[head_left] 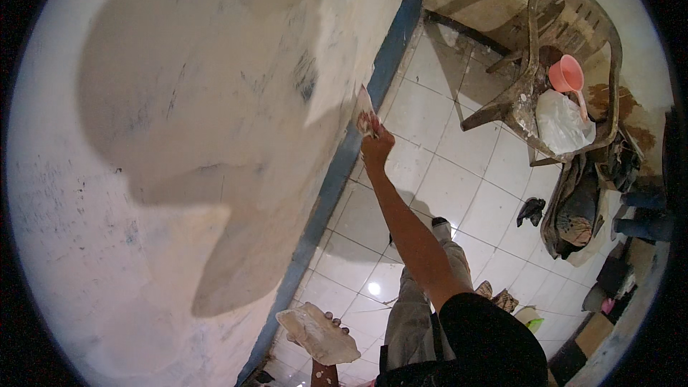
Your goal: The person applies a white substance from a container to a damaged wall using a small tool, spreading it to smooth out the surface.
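Broadly, wall (pixel 64 244): dry, chalky and pale, streaked with dark scuffs and crossed by a large shadow.
Floor (pixel 437 179): hard, glossy white tiles, marked with pale specks; slickness underfoot would be expected.
Blue band (pixel 340 172): a flat painted strip, run along the foot of the wall, its upper edge smeared with white.
Chair (pixel 532 39): moulded with curved arms and a slatted back, stained and splashed.
Plastic bag (pixel 562 125): thin, crumpled, whitish, laid on the seat.
Board (pixel 315 333): roughly rectangular, coated with creamy paste, held low beside the wall foot. It is judged light and fairly stiff, slippery where wet; best supported from beneath, with dry edges gripped.
Dipper (pixel 565 73): round pink cup, smooth, long-handled, rested against the bag.
Right hand (pixel 378 145): closed firmly around the scraper, its fingers crusted with paste.
Left hand (pixel 335 321): mostly hidden by the board, which is clasped with fingers curled over the far edge.
Scraper (pixel 365 102): pale, tapered blade, held where wall and band meet; contact cannot be told. It is judged light, thin and springy, best gripped close behind the blade.
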Demonstrator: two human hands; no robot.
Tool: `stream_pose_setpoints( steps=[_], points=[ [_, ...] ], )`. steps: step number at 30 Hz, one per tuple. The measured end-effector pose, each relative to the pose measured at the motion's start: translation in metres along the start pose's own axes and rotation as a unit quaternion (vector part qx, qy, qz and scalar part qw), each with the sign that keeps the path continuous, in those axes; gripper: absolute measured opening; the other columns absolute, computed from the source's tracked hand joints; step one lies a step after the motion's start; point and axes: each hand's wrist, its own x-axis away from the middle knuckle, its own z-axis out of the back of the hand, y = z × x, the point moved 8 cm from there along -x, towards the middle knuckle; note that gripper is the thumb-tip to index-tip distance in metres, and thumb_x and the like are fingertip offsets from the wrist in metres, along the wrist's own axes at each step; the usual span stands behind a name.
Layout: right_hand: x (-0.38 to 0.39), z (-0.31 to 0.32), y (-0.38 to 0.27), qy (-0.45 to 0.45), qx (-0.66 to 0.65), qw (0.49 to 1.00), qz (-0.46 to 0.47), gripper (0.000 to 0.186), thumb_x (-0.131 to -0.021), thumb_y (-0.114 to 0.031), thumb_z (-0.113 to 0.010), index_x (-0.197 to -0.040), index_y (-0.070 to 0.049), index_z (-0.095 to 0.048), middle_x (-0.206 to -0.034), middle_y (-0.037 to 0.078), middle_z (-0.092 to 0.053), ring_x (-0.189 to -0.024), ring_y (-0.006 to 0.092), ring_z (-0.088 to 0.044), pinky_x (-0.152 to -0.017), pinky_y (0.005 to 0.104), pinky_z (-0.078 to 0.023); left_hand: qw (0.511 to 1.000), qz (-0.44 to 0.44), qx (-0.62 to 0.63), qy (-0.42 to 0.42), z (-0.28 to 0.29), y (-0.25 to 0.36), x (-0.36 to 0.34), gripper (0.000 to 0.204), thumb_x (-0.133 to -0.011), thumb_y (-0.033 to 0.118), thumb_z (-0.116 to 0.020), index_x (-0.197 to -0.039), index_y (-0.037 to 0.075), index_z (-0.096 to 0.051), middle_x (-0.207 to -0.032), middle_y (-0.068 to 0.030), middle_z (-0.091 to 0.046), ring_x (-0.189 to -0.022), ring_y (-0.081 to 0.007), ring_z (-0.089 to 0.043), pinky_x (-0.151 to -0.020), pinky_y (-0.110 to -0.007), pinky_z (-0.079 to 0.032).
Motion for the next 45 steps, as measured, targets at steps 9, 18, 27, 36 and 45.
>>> stream_pose_setpoints(
  steps=[9, 18, 27, 36, 45],
  points=[
    [0.141, 0.006, -0.085, -0.085, 0.006, 0.986, 0.144, 0.018, -0.07, 0.0, -0.056, -0.088, -0.003, -0.06, -0.07, 0.014, -0.058, -0.065, 0.0235, -0.058, -0.055, 0.0331, -0.044, 0.999, -0.002, -0.012, 0.045, 0.015, 0.004, 0.006, 0.094, -0.052, 0.078, -0.052, -0.121, 0.015, -0.039, -0.108, -0.0098, -0.049, -0.098, -0.0294, -0.048, -0.081, -0.052, -0.037],
    [0.009, -0.004, -0.079, 0.027, 0.045, 0.99, 0.131, 0.027, -0.073, -0.001, -0.048, -0.098, -0.004, -0.059, -0.083, 0.015, -0.059, -0.076, 0.029, -0.055, -0.067, 0.0356, -0.043, 1.0, -0.012, 0.006, 0.009, 0.015, 0.003, 0.004, 0.091, -0.055, 0.077, -0.051, -0.121, 0.015, -0.041, -0.111, -0.0105, -0.048, -0.102, -0.0306, -0.046, -0.082, -0.053, -0.037],
    [0.082, 0.032, -0.068, -0.095, 0.03, 0.995, 0.008, 0.021, -0.078, 0.001, -0.05, -0.097, 0.001, -0.06, -0.081, 0.01, -0.064, -0.071, 0.0128, -0.059, -0.062, 0.0236, -0.046, 1.0, 0.017, 0.008, 0.022, 0.018, 0.006, 0.008, 0.088, -0.057, 0.076, -0.049, -0.122, 0.017, -0.041, -0.112, -0.0109, -0.049, -0.101, -0.0306, -0.047, -0.082, -0.053, -0.037],
    [0.102, -0.044, -0.084, 0.043, 0.291, 0.93, 0.219, 0.042, -0.065, 0.003, -0.053, -0.107, -0.002, -0.057, -0.084, 0.014, -0.06, -0.076, 0.0269, -0.058, -0.068, 0.0339, -0.048, 0.992, -0.042, 0.042, 0.107, 0.059, 0.012, 0.03, 0.086, -0.059, 0.077, -0.045, -0.122, 0.018, -0.041, -0.11, -0.0111, -0.05, -0.095, -0.0309, -0.05, -0.078, -0.054, -0.039],
    [0.018, -0.008, 0.044, -0.144, 0.072, 0.985, -0.053, 0.029, -0.08, -0.016, -0.051, -0.108, -0.01, -0.052, -0.09, 0.009, -0.059, -0.089, 0.0207, -0.055, -0.06, 0.0344, -0.045, 0.999, -0.022, 0.001, 0.038, 0.031, 0.003, 0.008, 0.084, -0.06, 0.076, -0.047, -0.122, 0.019, -0.04, -0.112, -0.0119, -0.049, -0.099, -0.0321, -0.048, -0.081, -0.055, -0.038]
  ],
)
